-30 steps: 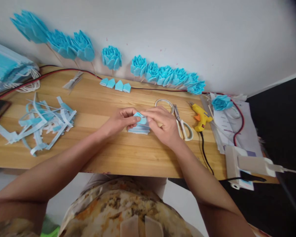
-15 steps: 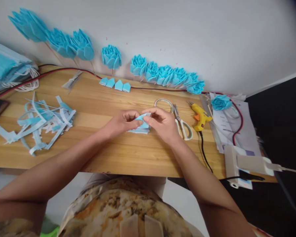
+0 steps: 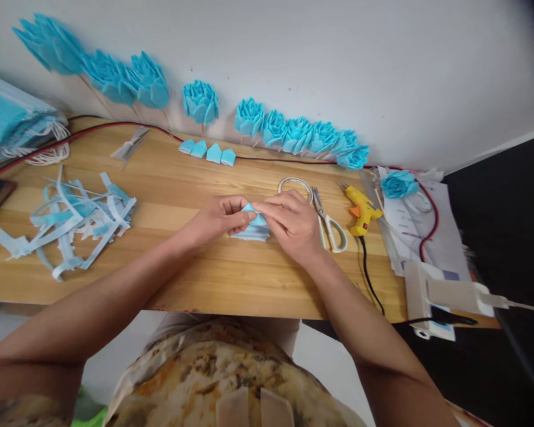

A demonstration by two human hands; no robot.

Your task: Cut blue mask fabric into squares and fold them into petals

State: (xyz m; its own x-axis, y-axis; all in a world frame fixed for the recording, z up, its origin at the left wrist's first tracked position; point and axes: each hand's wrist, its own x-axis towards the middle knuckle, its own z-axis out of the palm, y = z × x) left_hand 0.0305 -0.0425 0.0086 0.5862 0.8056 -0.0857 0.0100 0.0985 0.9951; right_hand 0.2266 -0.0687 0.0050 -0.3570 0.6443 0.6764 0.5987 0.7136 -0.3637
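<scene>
Left hand (image 3: pixel 218 219) and right hand (image 3: pixel 293 225) both pinched shut on blue folded piece (image 3: pixel 253 212), held just above blue stack (image 3: pixel 251 232) at mid bench (image 3: pixel 204 273). Scissors (image 3: pixel 329 222) beside right hand.

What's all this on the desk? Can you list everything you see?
folded piece: one, light blue, pinched between both hands
cut pieces: small stack, light blue, under the hands
petals: four, light blue, back of table
flowers: about ten, blue, mostly against the wall
strips: heap, blue and white, left
masks: stack, blue, far left
scissors: one, white handles, right of hands
glue gun: one, yellow, beside scissors
table: one, wooden
left hand: grips folded piece
right hand: grips folded piece
</scene>
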